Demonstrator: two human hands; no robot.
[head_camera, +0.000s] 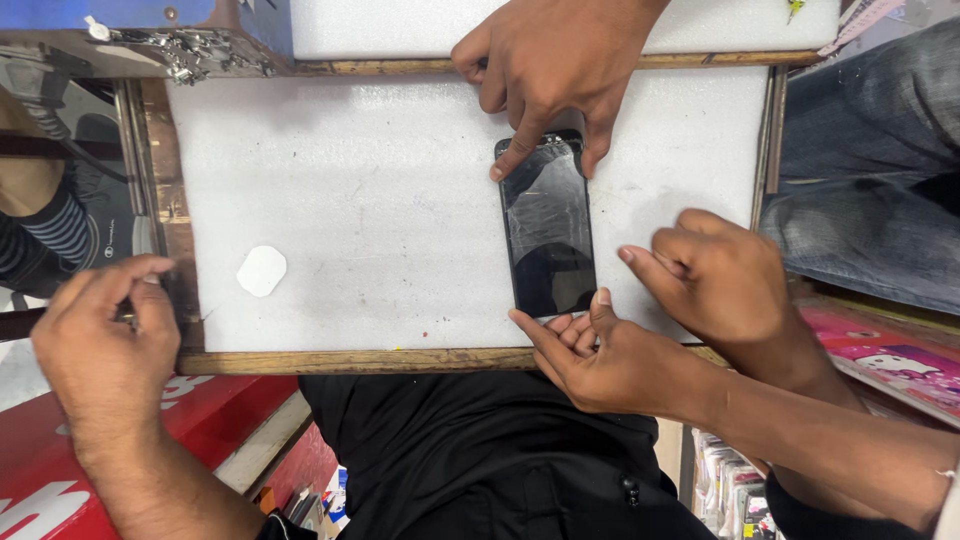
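Observation:
A black phone (548, 230) with a cracked screen lies face up on a white foam-topped work board (380, 200). My right hand (720, 280) hovers just right of the phone, fingers curled, index finger pointing at its right edge without touching it. My left hand (100, 350) is off the board's left edge, fingers curled toward the thumb, with nothing clearly in it. Another person's hand (550, 70) reaches in from the far side and presses the phone's top end. A third person's hand (600, 360) rests fingertips at the phone's bottom edge.
A small white rounded pad (262, 270) lies on the foam at the left. The board has a wooden front rim (350, 360). Metal bits (200, 50) pile up at the top left. A leg in jeans (870, 150) and pink packets (890, 360) are on the right.

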